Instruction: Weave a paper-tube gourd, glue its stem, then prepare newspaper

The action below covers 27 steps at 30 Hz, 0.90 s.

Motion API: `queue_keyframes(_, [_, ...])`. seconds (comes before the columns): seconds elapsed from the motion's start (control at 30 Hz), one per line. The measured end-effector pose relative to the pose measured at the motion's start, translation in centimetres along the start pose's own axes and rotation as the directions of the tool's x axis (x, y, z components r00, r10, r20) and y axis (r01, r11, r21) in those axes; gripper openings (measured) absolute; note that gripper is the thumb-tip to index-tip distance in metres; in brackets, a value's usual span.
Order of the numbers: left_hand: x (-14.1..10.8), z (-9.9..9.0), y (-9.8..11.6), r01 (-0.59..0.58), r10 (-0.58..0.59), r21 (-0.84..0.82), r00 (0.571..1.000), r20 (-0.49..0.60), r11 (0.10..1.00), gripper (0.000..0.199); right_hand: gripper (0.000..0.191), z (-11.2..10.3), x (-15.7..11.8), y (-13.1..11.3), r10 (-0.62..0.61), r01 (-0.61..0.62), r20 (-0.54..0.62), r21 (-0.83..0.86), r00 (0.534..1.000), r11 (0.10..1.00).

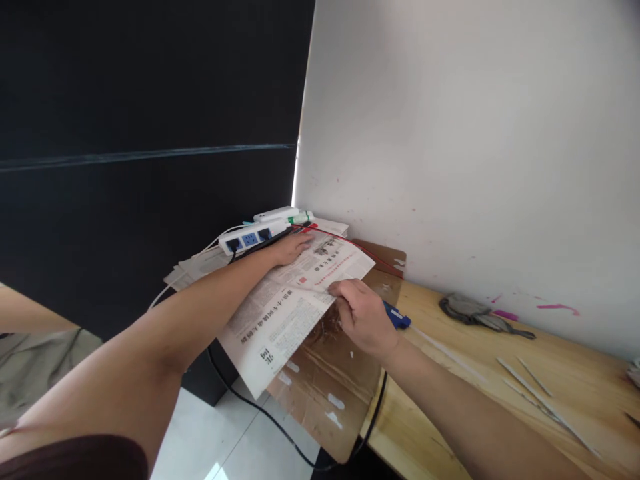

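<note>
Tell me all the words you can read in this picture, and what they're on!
Newspaper: big and small printed headlines, seen upside down and too blurred to read.
Power strip: no readable label.
White tube with green cap: any print is too small to read.
Nothing else shows writing; the left hand and right hand rest on the newspaper.

Hidden mostly under the right hand (364, 321): a blue tool (399, 317), only its tip showing beside the knuckles; newspaper (280, 313) print too small to read.
</note>
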<state>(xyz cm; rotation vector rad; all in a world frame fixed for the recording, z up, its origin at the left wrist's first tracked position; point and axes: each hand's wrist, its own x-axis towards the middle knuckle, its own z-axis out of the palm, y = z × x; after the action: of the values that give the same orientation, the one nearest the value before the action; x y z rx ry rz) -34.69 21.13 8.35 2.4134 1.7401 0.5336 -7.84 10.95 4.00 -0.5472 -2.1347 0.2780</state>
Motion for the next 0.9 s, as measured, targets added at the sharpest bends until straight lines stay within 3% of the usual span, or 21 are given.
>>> queue_keyframes(0.23, [0.5,-0.1,-0.1,-0.018,0.022,0.054,0.997,-0.079,0.998,0.047,0.030,-3.4,-3.5,0.0,0.030,-0.031,-0.060,-0.021,0.998,0.999])
queue_keyframes(0.4, [-0.1,-0.4,0.9,-0.004,0.024,0.139,0.989,-0.144,0.990,0.042,0.028,-4.3,-3.9,-0.3,0.046,-0.050,-0.064,-0.063,0.997,0.997])
queue_keyframes(0.73, [-2.5,-1.6,2.7,-0.072,0.083,0.266,0.996,-0.029,0.961,0.034,0.024,-4.6,-4.1,-0.4,0.083,-0.087,-0.064,-0.061,0.994,0.994])
queue_keyframes(0.9, [-2.1,-1.6,2.1,0.013,0.001,0.314,0.999,-0.046,0.949,0.034,0.023,-5.0,-4.7,-1.3,0.075,-0.078,-0.035,-0.076,0.997,0.994])
